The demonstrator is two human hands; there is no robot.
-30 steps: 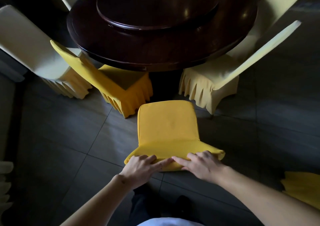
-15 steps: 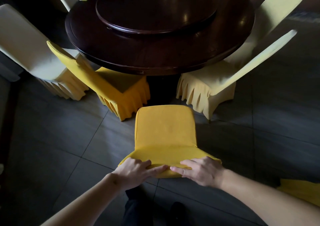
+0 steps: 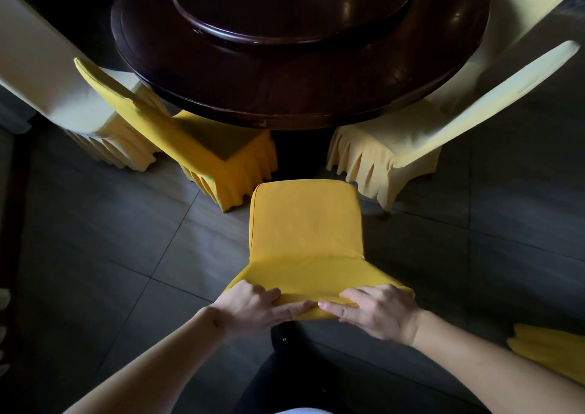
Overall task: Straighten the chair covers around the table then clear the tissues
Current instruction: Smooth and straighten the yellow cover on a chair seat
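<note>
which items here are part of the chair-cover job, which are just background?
Job:
- yellow chair cover, top edge gripped by left hand and right hand
- yellow covered chair
- pale covered chair
- round table

Background:
- lazy Susan
- tiled floor

No tissues visible.

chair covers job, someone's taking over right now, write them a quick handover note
Left hand and right hand: both grip the top edge of the yellow chair cover nearest you, fingers curled over the backrest.
That chair stands pulled back from the round table; other covered chairs sit around it.
Done: cannot tell.
Left: finish this cover, check the others, then clear the tissues, none in view.
</note>
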